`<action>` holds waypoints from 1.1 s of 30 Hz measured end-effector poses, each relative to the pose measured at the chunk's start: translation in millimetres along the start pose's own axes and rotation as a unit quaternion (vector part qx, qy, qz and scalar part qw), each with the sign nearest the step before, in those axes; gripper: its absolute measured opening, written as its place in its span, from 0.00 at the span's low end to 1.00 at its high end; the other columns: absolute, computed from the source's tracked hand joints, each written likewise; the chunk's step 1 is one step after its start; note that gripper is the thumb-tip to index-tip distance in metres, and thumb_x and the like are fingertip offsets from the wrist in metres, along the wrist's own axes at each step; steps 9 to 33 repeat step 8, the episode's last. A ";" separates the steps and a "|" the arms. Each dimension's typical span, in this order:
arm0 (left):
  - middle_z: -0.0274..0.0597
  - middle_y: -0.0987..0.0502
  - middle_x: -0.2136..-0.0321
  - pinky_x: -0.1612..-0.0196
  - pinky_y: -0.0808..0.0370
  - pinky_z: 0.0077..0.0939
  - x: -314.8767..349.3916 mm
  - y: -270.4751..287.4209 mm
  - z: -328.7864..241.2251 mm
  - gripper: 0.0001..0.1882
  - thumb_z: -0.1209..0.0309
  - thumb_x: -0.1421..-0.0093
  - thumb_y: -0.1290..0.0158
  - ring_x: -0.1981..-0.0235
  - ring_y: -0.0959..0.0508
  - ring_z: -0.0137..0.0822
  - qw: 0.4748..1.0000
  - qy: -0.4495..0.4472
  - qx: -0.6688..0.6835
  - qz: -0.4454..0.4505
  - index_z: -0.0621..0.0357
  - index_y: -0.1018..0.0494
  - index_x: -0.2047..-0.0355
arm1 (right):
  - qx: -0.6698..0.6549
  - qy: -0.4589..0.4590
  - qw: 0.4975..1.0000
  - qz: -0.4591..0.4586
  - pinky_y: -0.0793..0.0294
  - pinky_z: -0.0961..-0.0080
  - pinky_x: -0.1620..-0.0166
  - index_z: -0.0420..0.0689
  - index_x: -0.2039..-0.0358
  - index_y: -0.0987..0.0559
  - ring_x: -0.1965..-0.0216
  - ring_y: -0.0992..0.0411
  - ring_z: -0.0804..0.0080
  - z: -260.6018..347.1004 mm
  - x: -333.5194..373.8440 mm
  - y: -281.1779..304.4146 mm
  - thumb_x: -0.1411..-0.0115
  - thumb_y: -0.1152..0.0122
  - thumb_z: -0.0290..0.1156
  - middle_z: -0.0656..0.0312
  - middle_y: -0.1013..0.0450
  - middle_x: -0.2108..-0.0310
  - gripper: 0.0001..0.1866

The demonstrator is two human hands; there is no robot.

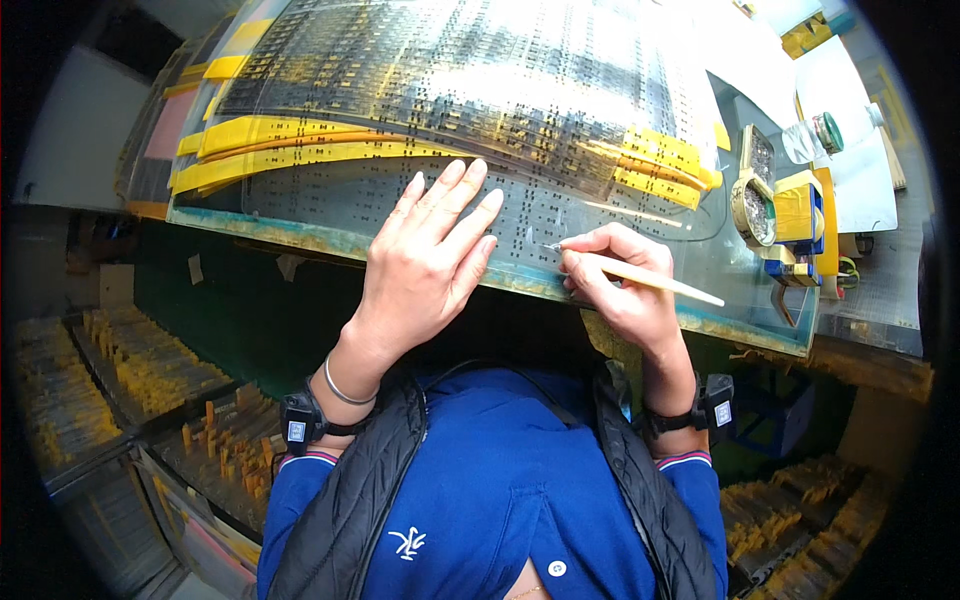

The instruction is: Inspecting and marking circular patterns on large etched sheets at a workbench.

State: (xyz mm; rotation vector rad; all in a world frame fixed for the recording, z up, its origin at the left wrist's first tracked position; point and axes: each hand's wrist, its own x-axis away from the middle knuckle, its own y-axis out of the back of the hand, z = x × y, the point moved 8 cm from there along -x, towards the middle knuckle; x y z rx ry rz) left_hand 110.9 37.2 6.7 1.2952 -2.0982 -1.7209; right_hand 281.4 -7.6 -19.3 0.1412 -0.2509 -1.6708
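My left hand (428, 235) lies flat with its fingers outstretched on a see-through film sheet (340, 195) printed with rows of small black marks. Held in a pinch by my right hand (625, 275) is a slim pen-like tool (675, 284) with a pale wooden handle. Its fine metal tip points left, close to the sheet's marks; whether it touches cannot be made out. Beyond my fingers lies a stack of dark-patterned films (400, 75) with yellow taped edges (300, 140). A thin pale stick (637, 213) rests on the surface above my right hand.
The glass tabletop (290, 232) ends just in front of me. On its right are an open oval tin (752, 208), a yellow-and-blue block (798, 215), a clear jar with a green lid (826, 133) and green-handled scissors (848, 272). Racks of yellow-tabbed pieces (225, 440) stand low at left.
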 end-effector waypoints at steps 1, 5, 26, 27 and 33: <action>0.47 0.32 0.44 0.39 0.41 0.44 -0.1 0.0 -0.7 0.18 0.68 0.40 0.49 0.41 0.35 0.45 1.000 -0.003 0.001 -0.001 0.57 0.27 0.50 | 0.022 0.021 1.000 -0.006 0.31 0.85 0.74 0.37 0.73 0.20 0.78 0.30 0.85 1.8 0.6 0.6 0.49 0.39 0.24 0.63 0.25 0.81 0.04; 0.47 0.32 0.44 0.39 0.41 0.44 0.9 0.7 0.0 0.18 0.68 0.40 0.49 0.41 0.35 0.45 1.000 0.001 -0.003 0.002 0.58 0.27 0.50 | -0.007 -0.017 0.999 0.032 0.31 0.85 0.74 0.37 0.73 0.20 0.78 0.30 0.85 -3.8 0.0 -1.8 0.49 0.39 0.24 0.63 0.25 0.80 0.04; 0.47 0.32 0.44 0.39 0.41 0.44 -0.9 1.6 -1.6 0.18 0.68 0.41 0.49 0.41 0.35 0.45 1.000 0.000 0.002 0.002 0.58 0.28 0.50 | 0.026 0.025 0.999 -0.021 0.31 0.85 0.74 0.37 0.73 0.20 0.78 0.30 0.85 3.1 0.8 2.2 0.49 0.38 0.24 0.63 0.25 0.80 0.04; 0.47 0.32 0.44 0.39 0.41 0.44 -0.9 1.6 -1.6 0.18 0.68 0.41 0.49 0.41 0.35 0.45 1.000 0.000 0.002 0.002 0.58 0.28 0.50 | 0.026 0.025 0.999 -0.021 0.31 0.85 0.74 0.37 0.73 0.20 0.78 0.30 0.85 3.1 0.8 2.2 0.49 0.38 0.24 0.63 0.25 0.80 0.04; 0.47 0.32 0.44 0.39 0.41 0.44 -0.9 1.6 -1.6 0.18 0.68 0.41 0.49 0.41 0.35 0.45 1.000 0.000 0.002 0.002 0.58 0.28 0.50 | 0.026 0.025 0.999 -0.021 0.31 0.85 0.74 0.37 0.73 0.20 0.78 0.30 0.85 3.1 0.8 2.2 0.49 0.38 0.24 0.63 0.25 0.80 0.04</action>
